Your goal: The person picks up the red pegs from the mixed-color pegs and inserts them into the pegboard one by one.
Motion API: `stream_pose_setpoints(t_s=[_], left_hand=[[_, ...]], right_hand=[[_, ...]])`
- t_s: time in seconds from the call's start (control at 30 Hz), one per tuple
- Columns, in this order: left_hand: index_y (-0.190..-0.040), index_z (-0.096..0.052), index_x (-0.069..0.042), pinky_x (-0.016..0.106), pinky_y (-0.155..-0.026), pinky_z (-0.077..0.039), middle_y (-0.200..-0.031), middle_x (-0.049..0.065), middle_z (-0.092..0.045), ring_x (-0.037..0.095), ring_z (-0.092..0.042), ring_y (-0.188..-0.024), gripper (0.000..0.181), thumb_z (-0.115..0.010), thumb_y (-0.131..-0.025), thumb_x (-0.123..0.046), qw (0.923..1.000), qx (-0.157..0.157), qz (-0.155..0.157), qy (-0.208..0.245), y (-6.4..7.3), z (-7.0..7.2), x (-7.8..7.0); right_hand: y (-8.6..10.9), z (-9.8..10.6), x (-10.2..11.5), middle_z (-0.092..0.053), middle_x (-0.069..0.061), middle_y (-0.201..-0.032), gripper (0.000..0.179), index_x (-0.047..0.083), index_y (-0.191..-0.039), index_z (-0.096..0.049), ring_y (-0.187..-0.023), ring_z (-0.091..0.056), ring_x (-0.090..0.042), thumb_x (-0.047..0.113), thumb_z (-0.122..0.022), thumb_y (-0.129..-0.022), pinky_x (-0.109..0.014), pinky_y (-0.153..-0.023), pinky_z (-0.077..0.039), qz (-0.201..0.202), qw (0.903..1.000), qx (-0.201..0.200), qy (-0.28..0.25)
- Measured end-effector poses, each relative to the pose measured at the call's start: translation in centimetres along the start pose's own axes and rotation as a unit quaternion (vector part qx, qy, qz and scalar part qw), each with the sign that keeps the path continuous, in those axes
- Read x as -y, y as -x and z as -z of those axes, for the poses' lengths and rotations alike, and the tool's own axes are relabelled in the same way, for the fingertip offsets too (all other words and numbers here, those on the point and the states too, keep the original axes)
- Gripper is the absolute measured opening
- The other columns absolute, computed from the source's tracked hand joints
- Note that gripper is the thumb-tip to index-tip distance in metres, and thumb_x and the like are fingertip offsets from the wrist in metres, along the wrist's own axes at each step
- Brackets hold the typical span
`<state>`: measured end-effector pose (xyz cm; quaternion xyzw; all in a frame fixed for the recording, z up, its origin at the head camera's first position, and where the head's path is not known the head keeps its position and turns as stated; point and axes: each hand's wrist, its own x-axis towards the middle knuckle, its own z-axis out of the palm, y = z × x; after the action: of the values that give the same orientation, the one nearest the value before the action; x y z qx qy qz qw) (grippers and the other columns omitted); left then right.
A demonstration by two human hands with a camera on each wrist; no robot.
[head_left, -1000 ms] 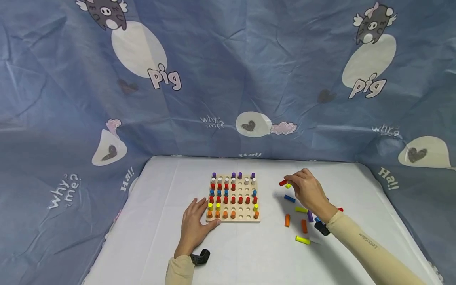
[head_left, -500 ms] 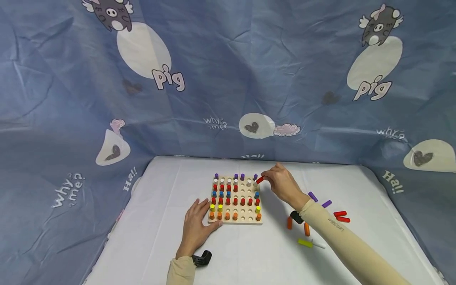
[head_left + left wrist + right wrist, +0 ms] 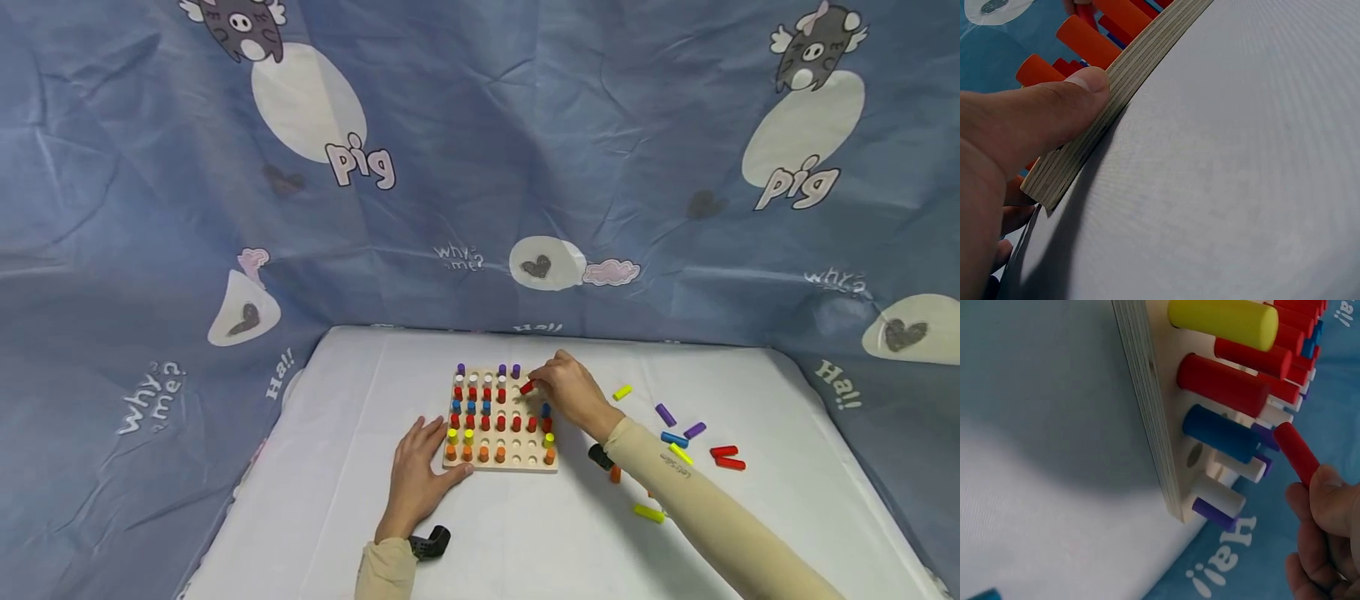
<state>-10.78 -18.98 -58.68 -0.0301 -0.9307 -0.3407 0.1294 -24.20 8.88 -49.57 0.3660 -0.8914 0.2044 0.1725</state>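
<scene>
A wooden pegboard point(image 3: 517, 468) with rows of coloured pegs stands on the white cloth. My left hand point(image 3: 416, 479) rests at its near left corner, fingers along the left side. In the left wrist view the left thumb point(image 3: 1054, 112) presses on the front edge beside the orange pegs point(image 3: 1088, 40). With thumb and fingers my right hand point(image 3: 573, 392) pinches a red peg point(image 3: 1296, 452), held tilted over the right part of the board near the third row. A blue peg point(image 3: 1221, 433) and an open hole point(image 3: 1194, 455) show close by in the right wrist view.
Loose pegs lie to the board's right: a yellow one point(image 3: 622, 392), purple ones point(image 3: 665, 415), a blue one point(image 3: 674, 439), red ones point(image 3: 724, 451) and an orange one point(image 3: 615, 473). The right sleeve point(image 3: 697, 492) covers part of that area. A patterned blue curtain point(image 3: 480, 167) rises behind.
My right hand has carried the red peg leftward from the loose pegs to above the board's right side. The left hand has stayed at its corner; the head view has shifted slightly.
</scene>
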Motion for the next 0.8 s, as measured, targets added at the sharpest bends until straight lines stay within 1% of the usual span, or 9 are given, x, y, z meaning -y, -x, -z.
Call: stream_pose_setpoints(t_s=[0.13, 0.33, 0.57, 0.7, 0.8], left_hand=[[-0.143, -0.065, -0.001, 0.069, -0.123, -0.03, -0.154, 0.017, -0.059, 0.045, -0.038, -0.153, 0.082, -0.09, -0.081, -0.048, 1.0, -0.003, -0.005, -0.002, 0.0, -0.2, 0.0], [-0.145, -0.063, -0.002, 0.068, -0.125, -0.028, -0.156, 0.016, -0.057, 0.043, -0.036, -0.155, 0.084, -0.088, -0.081, -0.05, 0.9999, 0.008, 0.008, -0.001, -0.1, 0.0, 0.0], [-0.145, -0.063, -0.003, 0.067, -0.125, -0.029, -0.156, 0.015, -0.057, 0.043, -0.036, -0.155, 0.084, -0.089, -0.081, -0.05, 1.0, 0.007, 0.004, -0.001, -0.2, 0.1, 0.0], [-0.146, -0.063, -0.003, 0.067, -0.126, -0.028, -0.157, 0.015, -0.057, 0.042, -0.035, -0.156, 0.084, -0.089, -0.08, -0.049, 0.9999, 0.009, 0.008, 0.005, -0.2, 0.1, 0.0], [-0.147, -0.063, -0.004, 0.067, -0.126, -0.027, -0.158, 0.014, -0.056, 0.041, -0.035, -0.157, 0.085, -0.089, -0.08, -0.05, 0.9998, 0.012, 0.014, 0.005, 0.0, 0.2, 0.1]], right_hand=[[0.1, -0.7, 0.1, -0.081, -0.006, -0.087, 0.01, 0.006, -0.096, -0.084, -0.077, -0.059, -0.019, 0.0, -0.083, -0.088, -0.033, -0.07, -0.058, -0.002, 0.9998, 0.013, 0.011], [0.0, -1.4, 0.2, -0.08, -0.004, -0.085, 0.011, 0.008, -0.094, -0.085, -0.077, -0.058, -0.018, -0.001, -0.083, -0.088, -0.033, -0.069, -0.057, -0.014, 0.9989, 0.041, 0.019], [-0.2, -2.0, 0.5, -0.08, -0.004, -0.085, 0.009, 0.009, -0.095, -0.085, -0.078, -0.059, -0.018, 0.003, -0.085, -0.088, -0.034, -0.071, -0.059, -0.006, 0.9983, 0.055, 0.019], [-0.4, -2.3, 0.6, -0.08, -0.004, -0.086, 0.009, 0.009, -0.094, -0.085, -0.075, -0.056, -0.017, 0.003, -0.085, -0.088, -0.034, -0.07, -0.057, -0.003, 0.9981, 0.058, 0.021], [-0.7, -2.5, 0.8, -0.081, -0.004, -0.087, 0.01, 0.01, -0.095, -0.085, -0.076, -0.056, -0.017, 0.004, -0.087, -0.086, -0.033, -0.071, -0.056, -0.003, 0.9974, 0.069, 0.021]])
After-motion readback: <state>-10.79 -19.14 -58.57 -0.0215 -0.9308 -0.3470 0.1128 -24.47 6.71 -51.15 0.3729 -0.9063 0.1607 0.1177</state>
